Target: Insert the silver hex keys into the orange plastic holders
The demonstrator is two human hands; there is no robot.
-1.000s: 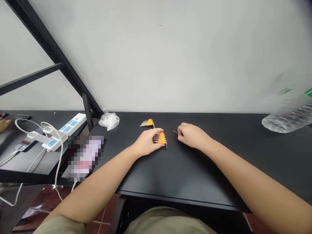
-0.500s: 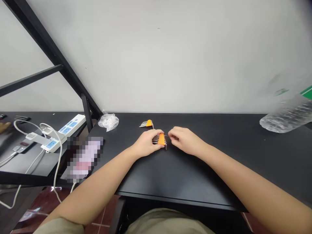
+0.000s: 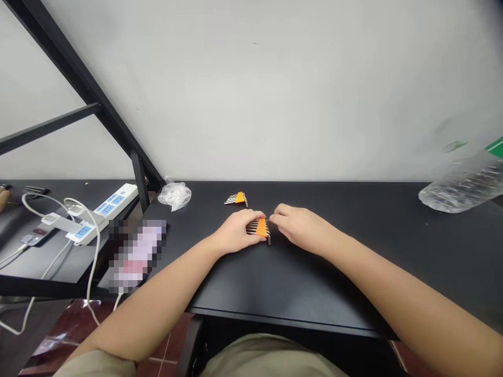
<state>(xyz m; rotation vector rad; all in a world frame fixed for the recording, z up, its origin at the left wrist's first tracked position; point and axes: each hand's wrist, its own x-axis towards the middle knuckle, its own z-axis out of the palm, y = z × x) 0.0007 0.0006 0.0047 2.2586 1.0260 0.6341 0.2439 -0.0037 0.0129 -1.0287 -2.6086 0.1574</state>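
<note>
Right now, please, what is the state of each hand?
Left hand: closed on the orange hex key holder.
Right hand: fingers pinched at the holder's edge, seemingly on a thin key; the grip is partly hidden.

no words, brands or numbers could be read. the green label (image 3: 496, 147) on the clear bottle (image 3: 451, 195) was cut off at the right edge, the screen (image 3: 140, 251) was pixelated, and any power strip (image 3: 102, 211) markings were left illegible.
</note>
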